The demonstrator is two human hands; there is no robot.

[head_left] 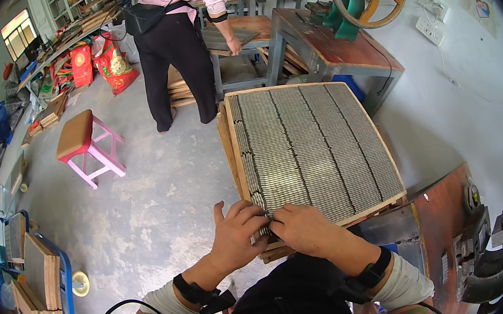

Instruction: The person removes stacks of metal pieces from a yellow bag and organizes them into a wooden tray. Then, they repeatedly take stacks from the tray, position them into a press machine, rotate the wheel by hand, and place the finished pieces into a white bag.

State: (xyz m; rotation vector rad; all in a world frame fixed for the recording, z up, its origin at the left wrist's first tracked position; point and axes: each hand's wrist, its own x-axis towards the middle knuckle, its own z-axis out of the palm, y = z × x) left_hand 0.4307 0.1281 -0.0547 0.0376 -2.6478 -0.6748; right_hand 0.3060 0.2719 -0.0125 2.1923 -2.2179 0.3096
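Rows of small grey pieces [312, 144] are laid in a square pale wooden tray [234, 134]. The left hand [236, 238] and right hand [307, 228] are placed at its near left corner. Beyond its far right corner, a green handwheel machine [345, 22] is set on a brown-topped counter [364, 54]. Leftward, a brown-seated pink stool [75, 135] is placed on the grey floor [162, 186].

The left hand [236, 236] and right hand [306, 226] hide whatever their fingertips touch at the wooden tray [239, 158]. Its grey pieces [312, 144] are too small to identify. The top edge cuts off the head of the co-worker [176, 48] and part of the green handwheel machine [344, 20].
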